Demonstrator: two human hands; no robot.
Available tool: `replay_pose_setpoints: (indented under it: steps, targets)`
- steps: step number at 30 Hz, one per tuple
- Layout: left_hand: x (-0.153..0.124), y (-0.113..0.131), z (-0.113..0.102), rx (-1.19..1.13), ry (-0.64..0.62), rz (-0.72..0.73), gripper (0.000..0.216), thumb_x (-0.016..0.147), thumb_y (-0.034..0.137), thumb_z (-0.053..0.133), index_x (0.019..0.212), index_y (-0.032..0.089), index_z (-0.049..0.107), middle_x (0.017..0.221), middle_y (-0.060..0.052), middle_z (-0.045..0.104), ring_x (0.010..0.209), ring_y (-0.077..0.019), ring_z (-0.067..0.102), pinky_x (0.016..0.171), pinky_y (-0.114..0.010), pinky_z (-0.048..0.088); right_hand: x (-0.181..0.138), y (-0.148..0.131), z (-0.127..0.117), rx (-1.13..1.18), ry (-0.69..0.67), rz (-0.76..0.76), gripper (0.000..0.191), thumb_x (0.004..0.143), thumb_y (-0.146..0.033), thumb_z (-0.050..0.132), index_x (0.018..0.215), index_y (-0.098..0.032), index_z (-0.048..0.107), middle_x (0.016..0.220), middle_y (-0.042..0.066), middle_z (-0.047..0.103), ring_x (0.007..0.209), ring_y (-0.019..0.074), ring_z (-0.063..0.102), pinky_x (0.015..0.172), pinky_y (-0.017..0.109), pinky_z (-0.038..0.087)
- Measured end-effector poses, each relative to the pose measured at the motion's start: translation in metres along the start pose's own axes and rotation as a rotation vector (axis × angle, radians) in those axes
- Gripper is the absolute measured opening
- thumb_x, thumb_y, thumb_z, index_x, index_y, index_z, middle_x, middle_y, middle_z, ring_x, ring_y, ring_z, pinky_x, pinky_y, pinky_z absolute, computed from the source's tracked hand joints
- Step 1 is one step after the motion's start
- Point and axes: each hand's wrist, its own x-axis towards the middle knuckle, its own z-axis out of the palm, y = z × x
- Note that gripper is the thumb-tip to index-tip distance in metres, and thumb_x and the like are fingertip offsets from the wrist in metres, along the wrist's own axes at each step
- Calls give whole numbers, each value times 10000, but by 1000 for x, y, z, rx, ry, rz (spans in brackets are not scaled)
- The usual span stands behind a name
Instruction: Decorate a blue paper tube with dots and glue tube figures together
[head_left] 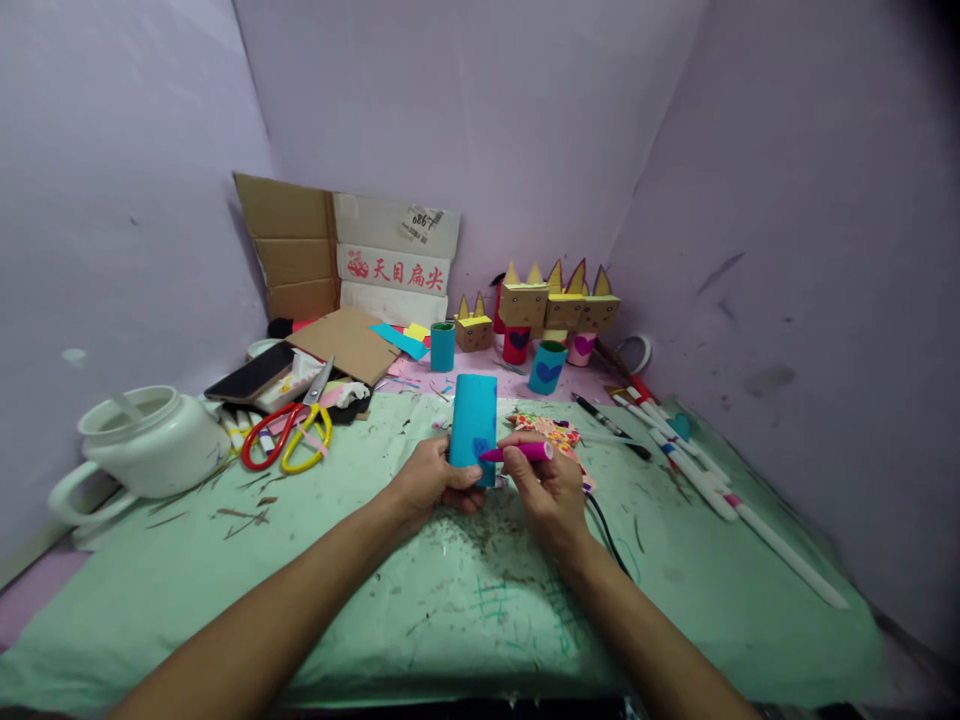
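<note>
Blue tube (475,410) noted at mid-view, held roughly upright above the near half of the green-covered surface (697,580). Its lower left edge is clamped in the grip of the left hand (436,478), the thumb laid across the front and the fingers curled below. A pink marker (536,452) is pinched in the grip of the right hand (547,495), tip pointed leftward at a small dark blue patch (481,447) on the tube's lower front; whether the tip is in contact cannot be told. Just beyond the right hand, an orange patterned item (553,430) is partly hidden, and a black cord (609,530) is seen beside the wrist. White-barrelled pens (697,480) are scattered to the right, with a black pen (611,428) nearer the middle. Toward the back, a second blue tube (442,348) is stood upright; another, marked with a dark blue heart (547,372), is placed farther right. Behind that one, a cardboard head (523,305) with pointed ears is set on a red tube (516,348). To the left, scissors (321,382) with one red and one yellow handle loop are found near a white pot (165,460). Farther back, a folded cardboard panel (296,230) is propped near the wall, its white part printed with red characters.
</note>
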Motion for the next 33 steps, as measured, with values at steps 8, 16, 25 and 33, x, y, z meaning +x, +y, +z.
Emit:
replay_pose_setpoints:
  steps: [8,16,25,33]
  targets:
    - [2,-1,-4,-53,-3,-11,328,623,184,777,858,119,558,650,-51,648,509,-145,626,466,-233,520,3,3,-1,59,175,80,198,903,-360,573,872,-186,661,788,34,667,628,163,605,592,313,500]
    - [0,0,-3,-55,-29,-4,410,587,224,828,886,118,568,651,-29,641,507,-143,630,467,-230,515,2,4,1,-17,17,-4,148,905,-311,575,883,-209,680,843,43,707,732,192,670,611,315,525]
    - [0,2,-1,-44,10,-12,393,571,192,789,883,109,564,635,-38,645,489,-149,623,456,-237,509,5,1,1,-98,41,-86,108,884,-257,582,850,-220,678,804,33,721,732,193,668,671,334,535]
    - [-1,2,0,-45,18,-3,398,567,193,766,896,103,558,629,-40,642,481,-150,617,449,-243,505,3,-1,1,-61,15,-51,114,884,-269,585,833,-206,665,763,29,710,639,175,652,597,306,517]
